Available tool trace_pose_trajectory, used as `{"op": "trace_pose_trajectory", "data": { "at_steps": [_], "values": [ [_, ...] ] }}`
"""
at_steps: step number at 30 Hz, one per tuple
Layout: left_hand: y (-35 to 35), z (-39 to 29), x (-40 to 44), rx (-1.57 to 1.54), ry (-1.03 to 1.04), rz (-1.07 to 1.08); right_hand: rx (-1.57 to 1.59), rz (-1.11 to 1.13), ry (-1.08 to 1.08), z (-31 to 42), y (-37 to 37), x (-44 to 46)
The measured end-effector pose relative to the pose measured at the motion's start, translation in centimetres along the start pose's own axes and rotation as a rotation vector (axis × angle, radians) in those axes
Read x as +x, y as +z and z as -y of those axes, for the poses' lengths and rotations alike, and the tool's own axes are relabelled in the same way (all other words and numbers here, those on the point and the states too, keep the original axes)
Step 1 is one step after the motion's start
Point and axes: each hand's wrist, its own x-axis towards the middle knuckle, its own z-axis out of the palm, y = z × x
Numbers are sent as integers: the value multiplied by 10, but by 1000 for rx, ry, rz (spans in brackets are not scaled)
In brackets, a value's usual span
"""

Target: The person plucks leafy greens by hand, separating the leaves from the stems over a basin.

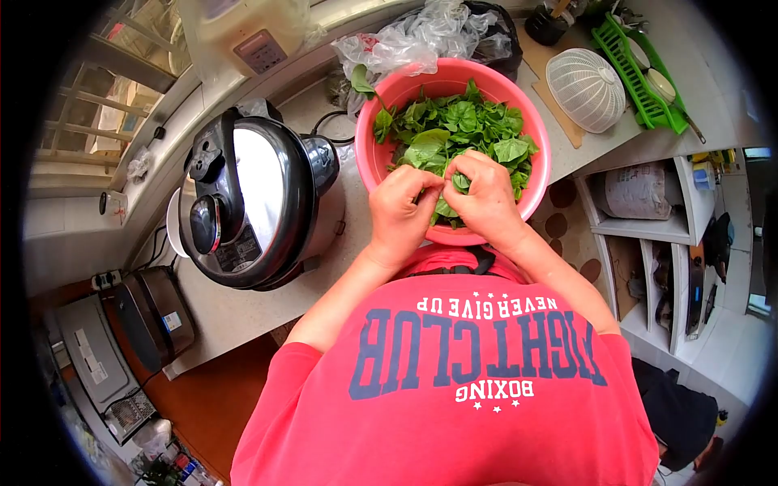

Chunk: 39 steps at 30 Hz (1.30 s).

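Note:
A pink basin [535, 174] full of green leaves [462, 117] stands on the counter in front of my body. Over its near side, my left hand [409, 206] and my right hand [485, 198] meet at the fingertips. Both are closed in a pinch, with a piece of leafy stem between them; a small leaf shows just under the right fingers. More leaves lie beneath and beyond the hands, and one sprig hangs over the basin's far left rim.
A black and silver electric cooker [259, 202] stands left of the basin. Crumpled plastic bags [429, 36] lie behind it. At the back right are a white mesh colander [585, 89] and a green dish rack [640, 73]. White shelves [648, 227] stand at the right.

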Motion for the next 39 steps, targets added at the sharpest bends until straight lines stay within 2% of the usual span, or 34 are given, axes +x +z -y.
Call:
{"op": "trace_pose_trajectory", "data": {
  "at_steps": [2,4,5,7,8,9,10,11,13,15,16,17,19,21,24,25,26,27,30,34,37,39],
  "values": [
    [1,0,1,-7,19,-22,18,-31,2,0,4,-1],
    [3,3,1,-15,39,-43,228,-40,260,2,8,-4],
    [5,9,-1,-115,-31,-63,228,-41,261,-2,9,-5],
    [7,11,-2,-215,-100,-80,767,27,509,-9,11,-7],
    [6,9,-2,-522,-397,-69,767,24,509,-11,7,-7],
    [5,9,-2,-827,-696,-56,959,55,558,-8,1,-6],
    [6,14,-2,-1008,-766,-63,1152,88,605,-8,-4,-5],
    [6,20,-3,-1008,-765,-65,1214,55,582,-12,-8,-6],
    [3,28,-5,-1112,-897,-101,1079,44,585,-9,-28,-4],
    [-2,29,-5,-1078,-895,-103,850,14,475,-17,-39,-1],
    [-4,29,-5,-1036,-870,-117,743,10,350,-22,-43,-1],
    [-6,29,-5,-995,-844,-132,742,8,351,-26,-47,0],
    [-8,29,-4,-970,-828,-134,478,103,341,-29,-52,1],
    [-10,27,-2,-925,-821,-114,456,86,317,-31,-50,2],
    [-9,29,-4,-1011,-810,-61,500,63,324,-22,-49,4],
    [-8,31,-4,-1010,-812,-52,598,140,417,-13,-52,6],
    [-7,33,-4,-1164,-812,-37,697,217,510,-8,-54,6],
    [-5,34,-4,-1317,-812,-22,698,207,515,-9,-52,5],
    [-2,36,-4,-1386,-801,32,1088,383,770,-17,-42,4],
    [3,33,-4,-1264,-742,67,1162,475,775,-18,-23,1],
    [2,28,-4,-1081,-702,67,1165,497,711,-8,-24,-1],
    [2,27,-5,-941,-651,70,1204,524,751,-13,-25,-2]
  ]
}}
